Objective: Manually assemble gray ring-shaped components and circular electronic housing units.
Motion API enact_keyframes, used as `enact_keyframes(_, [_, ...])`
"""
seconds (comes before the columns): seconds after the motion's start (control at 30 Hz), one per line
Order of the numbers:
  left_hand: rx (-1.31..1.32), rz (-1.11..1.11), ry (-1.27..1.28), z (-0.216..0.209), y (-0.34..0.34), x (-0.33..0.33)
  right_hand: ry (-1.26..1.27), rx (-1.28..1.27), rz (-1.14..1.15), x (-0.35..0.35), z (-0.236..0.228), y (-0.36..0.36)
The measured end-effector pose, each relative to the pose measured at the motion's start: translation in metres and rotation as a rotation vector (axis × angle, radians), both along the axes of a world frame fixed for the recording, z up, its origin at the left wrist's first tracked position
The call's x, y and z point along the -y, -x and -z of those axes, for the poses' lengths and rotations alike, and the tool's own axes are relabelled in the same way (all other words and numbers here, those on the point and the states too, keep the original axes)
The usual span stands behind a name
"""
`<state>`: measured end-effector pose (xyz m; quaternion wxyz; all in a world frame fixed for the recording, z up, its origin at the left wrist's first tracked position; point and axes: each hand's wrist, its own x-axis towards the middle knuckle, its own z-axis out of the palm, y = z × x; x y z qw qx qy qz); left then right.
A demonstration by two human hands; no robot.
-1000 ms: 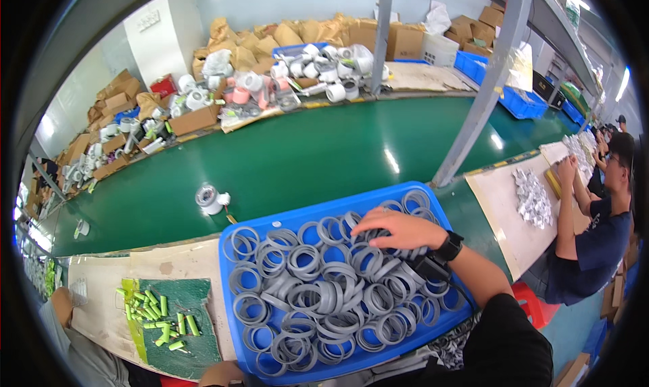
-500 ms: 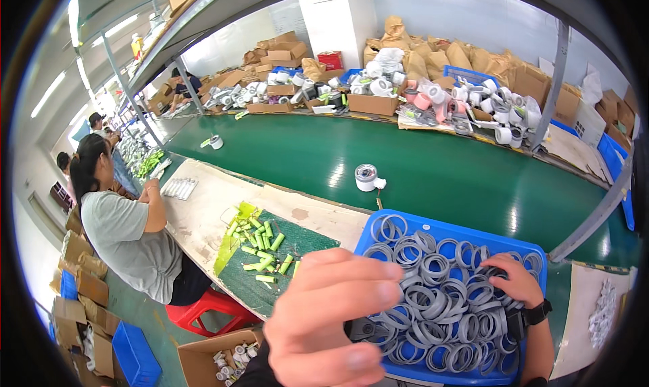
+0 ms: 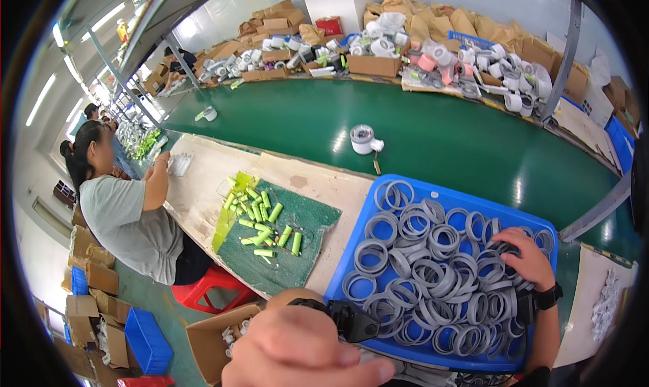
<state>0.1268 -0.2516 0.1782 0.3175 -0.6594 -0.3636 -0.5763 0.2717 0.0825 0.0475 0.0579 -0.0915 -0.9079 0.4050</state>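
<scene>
A blue tray (image 3: 405, 184) in front of me is heaped with several grey plastic rings (image 3: 419, 265). My right hand (image 3: 529, 255), with a black watch on its wrist, rests on the rings at the tray's right side. Its fingers bend down into the pile, so any grip is hidden. My left hand (image 3: 304, 350) is raised close to the camera at the lower edge, just before the tray's near rim. Its fingers are curled and nothing shows in them. A black device (image 3: 351, 319) sits at its wrist.
A green mat (image 3: 297, 258) with several small green cylinders (image 3: 267, 225) lies left of the tray. A white tape roll (image 3: 363, 138) stands on the green conveyor belt (image 3: 460, 137). A seated co-worker (image 3: 128, 211) on a red stool (image 3: 203, 289) works at the left. Cardboard boxes (image 3: 216, 333) and a blue crate (image 3: 145, 340) stand below.
The view has swung to the left, bringing the co-worker and green mat into sight. My left hand has risen in front of the camera. My right hand stays on the rings.
</scene>
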Motion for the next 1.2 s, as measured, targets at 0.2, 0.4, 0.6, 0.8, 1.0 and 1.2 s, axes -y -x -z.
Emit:
enact_keyframes(0.2, [0.134, -0.078, 0.255, -0.01, -0.016, 0.029, -0.014, 0.016, 0.008, -0.004, -0.004, -0.007])
enact_keyframes(0.4, [0.011, -0.051, 0.125, -0.003, -0.012, 0.005, -0.004, 0.018, -0.009, -0.006, 0.001, -0.001])
enact_keyframes(0.6, [0.022, -0.094, 0.012, 0.013, -0.023, -0.001, -0.01, 0.031, -0.008, -0.004, 0.002, -0.001])
enact_keyframes(0.8, [-0.145, 0.172, 0.254, -0.013, 0.006, 0.005, -0.003, 0.005, 0.007, -0.006, 0.005, -0.005])
enact_keyframes(1.0, [-0.016, 0.042, 0.11, 0.0, -0.008, -0.009, -0.016, 0.018, 0.006, -0.008, 0.005, -0.004])
enact_keyframes(1.2, [0.112, -0.069, -0.049, 0.004, -0.016, -0.011, -0.017, 0.019, 0.011, -0.004, 0.001, -0.002])
